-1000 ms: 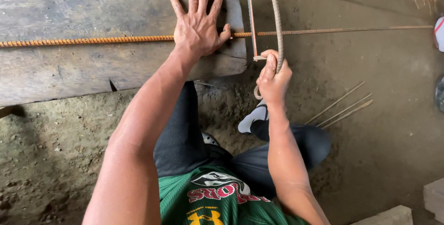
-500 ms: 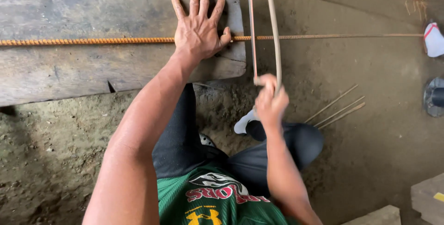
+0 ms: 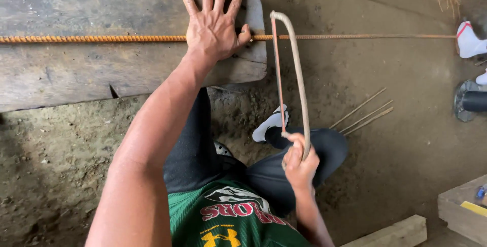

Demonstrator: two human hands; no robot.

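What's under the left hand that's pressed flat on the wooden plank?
The left hand lies over a rusty ribbed steel rod running across the wooden plank. The rod shows on both sides of the hand; the stretch beneath the palm is covered.

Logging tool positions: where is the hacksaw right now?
Right of centre in the head view: the hacksaw is held by the right hand, its blade crossing the rebar beside the plank.

Rough building-site work spot: dirt floor [image 3: 395, 125], worn plank [image 3: 76, 69] (bench), rusty rebar [image 3: 101, 38], hacksaw [image 3: 291, 74].
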